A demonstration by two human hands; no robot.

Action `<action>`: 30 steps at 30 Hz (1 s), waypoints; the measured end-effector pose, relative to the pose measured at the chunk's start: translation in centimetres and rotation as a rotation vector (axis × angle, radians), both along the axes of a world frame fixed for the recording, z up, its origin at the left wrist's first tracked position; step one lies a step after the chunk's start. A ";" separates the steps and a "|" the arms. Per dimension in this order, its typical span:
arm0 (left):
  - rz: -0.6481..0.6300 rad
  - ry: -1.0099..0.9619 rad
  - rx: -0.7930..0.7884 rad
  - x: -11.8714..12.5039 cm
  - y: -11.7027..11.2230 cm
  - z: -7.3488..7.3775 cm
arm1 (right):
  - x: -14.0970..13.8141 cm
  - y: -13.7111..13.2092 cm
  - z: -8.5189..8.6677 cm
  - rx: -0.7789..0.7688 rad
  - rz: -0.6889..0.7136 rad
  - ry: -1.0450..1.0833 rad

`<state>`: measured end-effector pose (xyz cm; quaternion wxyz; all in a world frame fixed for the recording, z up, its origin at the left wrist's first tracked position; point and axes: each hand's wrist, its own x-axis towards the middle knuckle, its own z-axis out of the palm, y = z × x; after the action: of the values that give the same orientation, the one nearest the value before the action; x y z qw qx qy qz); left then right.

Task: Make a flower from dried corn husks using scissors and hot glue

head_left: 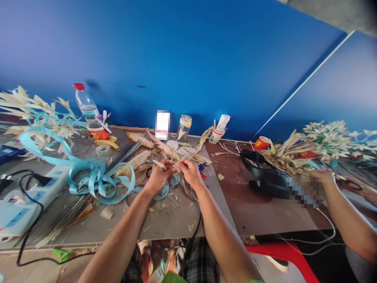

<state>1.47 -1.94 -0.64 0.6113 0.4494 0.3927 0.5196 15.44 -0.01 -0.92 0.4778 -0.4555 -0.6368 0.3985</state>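
My left hand [160,177] is closed on a pale corn husk strip [159,164], whose tip sticks out past the fingers. Right beside it, my right hand [190,173] is pinched, fingertips meeting those of the left; a thin pale strand runs up from there, but what the fingers grip is too small to make out. Light blue ribbon [100,177] lies looped to the left, with an end near my left hand. Behind the hands are dried corn cobs [141,139], loose husks and a clear lidded jar [185,125].
A white power strip [41,196] with black cables, a bundle of thin wires [66,212], and a bottle [85,103] are at left. At right are a black headset [265,177], a red paper cup [261,142], husk flowers [332,135] and a co-worker's hand [322,177] near scissors [353,184].
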 end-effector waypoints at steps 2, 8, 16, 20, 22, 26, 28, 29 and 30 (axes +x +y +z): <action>0.016 0.032 0.009 0.0 0.1 -0.2 | 0.1 0.1 0.0 0.031 -0.030 -0.047; 0.033 0.058 0.001 -0.1 0.1 -0.3 | 0.2 0.1 0.1 0.056 -0.006 -0.071; 0.028 0.076 -0.013 0.0 0.0 0.2 | 0.5 0.2 0.2 -0.050 0.037 -0.031; 0.075 0.072 -0.023 0.0 0.1 0.2 | 0.5 0.0 0.5 -0.079 0.036 -0.015; 0.129 0.070 -0.018 -0.1 0.2 0.0 | 0.4 0.0 0.6 -0.082 0.037 -0.028; 0.234 0.082 -0.007 -0.3 0.4 -0.2 | 0.2 0.0 0.5 -0.071 0.027 -0.054; 0.233 0.092 -0.005 -0.3 0.3 -0.1 | 0.2 0.1 0.4 -0.064 0.016 -0.044; 0.219 0.099 -0.009 -0.2 0.2 0.0 | 0.3 0.1 0.3 -0.058 0.008 -0.033; 0.199 0.105 -0.015 -0.2 0.1 0.1 | 0.3 0.1 0.3 -0.048 -0.002 -0.019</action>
<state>1.25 -1.83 -0.56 0.5387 0.4304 0.4708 0.5503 15.72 0.13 -0.66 0.4611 -0.4713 -0.6309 0.4090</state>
